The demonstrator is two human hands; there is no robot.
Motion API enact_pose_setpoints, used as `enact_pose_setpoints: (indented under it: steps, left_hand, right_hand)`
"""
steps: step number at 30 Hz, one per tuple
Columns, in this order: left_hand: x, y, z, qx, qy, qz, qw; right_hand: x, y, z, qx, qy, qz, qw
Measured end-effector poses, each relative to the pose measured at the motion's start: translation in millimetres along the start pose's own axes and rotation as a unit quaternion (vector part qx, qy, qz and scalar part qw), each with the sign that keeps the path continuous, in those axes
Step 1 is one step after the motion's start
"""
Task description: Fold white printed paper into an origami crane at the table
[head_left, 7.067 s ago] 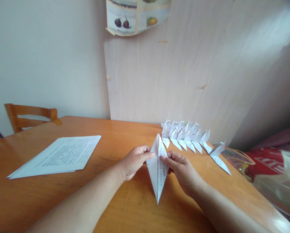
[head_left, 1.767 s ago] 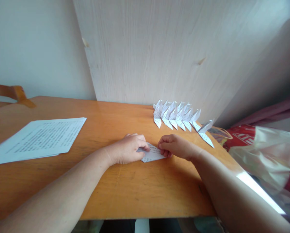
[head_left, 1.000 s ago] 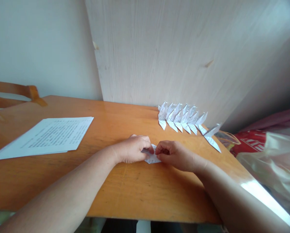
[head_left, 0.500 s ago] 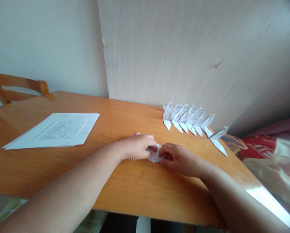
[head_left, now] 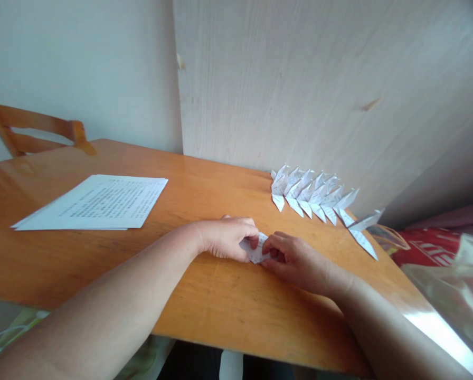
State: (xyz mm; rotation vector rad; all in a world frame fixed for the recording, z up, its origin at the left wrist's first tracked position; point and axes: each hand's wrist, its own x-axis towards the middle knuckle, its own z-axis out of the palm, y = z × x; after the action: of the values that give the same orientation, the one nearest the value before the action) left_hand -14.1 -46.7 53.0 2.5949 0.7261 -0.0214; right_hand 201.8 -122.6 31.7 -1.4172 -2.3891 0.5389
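Observation:
A small folded piece of printed paper lies low over the table between my hands. My left hand is closed on its left side, with thumb and fingers pinching it. From the right, my right hand grips the opposite edge, fingers curled. Parts of the paper are hidden under my fingers. Further back on the right stand several folded paper shapes with pointed tips, set close together in rows. One more pointed paper piece sits at the near end of that group.
A stack of printed sheets lies on the left of the wooden table. Behind it is a wooden chair. A pale panel rises along the back edge. Red and whitish bags crowd the right side.
The view has turned slightly, so everything sits a little differently in the picture. Both hands keep hold of the folded paper, with hardly any movement.

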Motion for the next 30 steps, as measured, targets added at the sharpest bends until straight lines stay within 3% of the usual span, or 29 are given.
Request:
enact_pose_setpoints:
  steps: [19,30]
  left_hand:
    - [1.8,0.5,-0.3,-0.028,0.005,0.0,1.0]
    - [5.1,-8.5,4.1,-0.071,0.018,0.038,0.997]
  right_hand:
    - [-1.7,-2.3,-3.2,-0.015,-0.003,-0.013,1.0]
    - [0.3,-3.8,-3.7,0.0,-0.009,-0.026,1.0]
